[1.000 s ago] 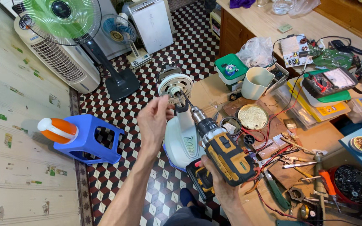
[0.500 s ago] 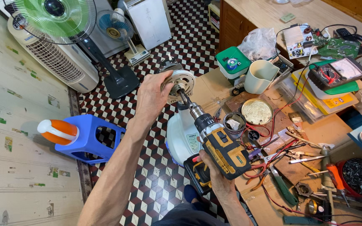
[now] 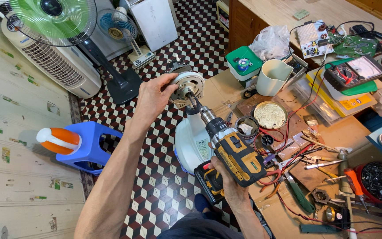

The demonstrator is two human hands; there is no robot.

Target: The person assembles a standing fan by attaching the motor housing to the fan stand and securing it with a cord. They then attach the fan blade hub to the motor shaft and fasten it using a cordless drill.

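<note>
We see the motor [image 3: 185,88] in the left grip [image 3: 152,98], the drill [image 3: 231,152] right of it, the counter [image 3: 332,137] further right.

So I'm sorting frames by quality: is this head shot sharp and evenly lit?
Head view: even, soft light, no hard shadows; left hand, fan motor, right hand and drill are sharp; wide-angle lens bends the edges; no strong glare.

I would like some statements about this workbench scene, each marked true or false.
1. The left hand holds a round fan motor. True.
2. The right hand grips a hammer. False: it grips a yellow and black cordless drill.
3. The drill's tip meets the motor's centre. True.
4. The cream mug lies on the floor. False: it stands on the bench.
5. A blue jug with an orange cap is on the floor. True.
</note>
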